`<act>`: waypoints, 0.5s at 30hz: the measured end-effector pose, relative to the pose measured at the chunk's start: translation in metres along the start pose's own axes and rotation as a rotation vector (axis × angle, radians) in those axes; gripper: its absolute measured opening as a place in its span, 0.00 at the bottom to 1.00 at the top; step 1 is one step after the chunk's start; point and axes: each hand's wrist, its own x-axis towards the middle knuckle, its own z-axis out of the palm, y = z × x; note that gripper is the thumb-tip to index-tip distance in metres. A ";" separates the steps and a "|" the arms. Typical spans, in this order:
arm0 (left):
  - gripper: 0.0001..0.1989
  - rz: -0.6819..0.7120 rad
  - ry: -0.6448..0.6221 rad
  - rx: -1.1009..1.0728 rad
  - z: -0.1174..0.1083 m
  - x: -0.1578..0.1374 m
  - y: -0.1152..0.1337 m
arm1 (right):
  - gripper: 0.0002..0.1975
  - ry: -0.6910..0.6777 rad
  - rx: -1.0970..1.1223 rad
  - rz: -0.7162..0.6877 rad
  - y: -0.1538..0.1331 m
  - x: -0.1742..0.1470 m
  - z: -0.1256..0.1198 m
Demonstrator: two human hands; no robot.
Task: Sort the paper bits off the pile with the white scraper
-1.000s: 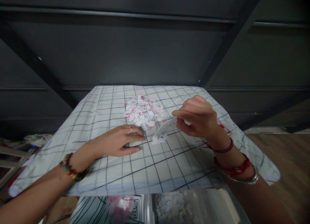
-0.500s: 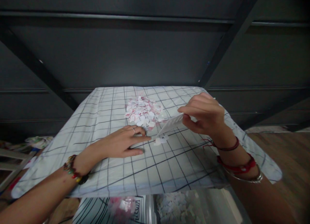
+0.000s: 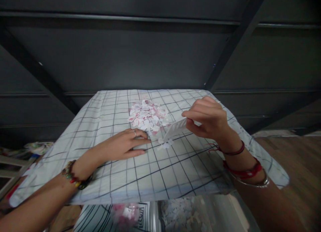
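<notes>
My right hand (image 3: 208, 118) pinches the upper right corner of a thin white flat piece (image 3: 175, 127) with stripes or slots across it. The piece stands tilted, its lower edge down at a few small white paper scraps (image 3: 166, 144). On the checked cloth, my left hand (image 3: 125, 144) lies palm down with its fingers apart and nothing in them, to the left of those scraps. Just beyond its fingertips is a heap of torn white and pink paper bits (image 3: 147, 115).
A white checked cloth (image 3: 107, 115) covers the table, which meets a dark panelled wall (image 3: 130, 54). Below the near edge are a clear plastic bin (image 3: 213, 215) with more paper bits and a pink packet (image 3: 125, 213). A pale rack (image 3: 12, 171) stands at left.
My left hand has drawn back slightly to the left, away from the small scraps. The white piece, still in my right hand, now stands a little steeper against them.
</notes>
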 end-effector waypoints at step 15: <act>0.17 0.010 0.031 -0.004 0.001 0.000 -0.001 | 0.06 0.010 0.036 0.048 0.003 0.000 -0.006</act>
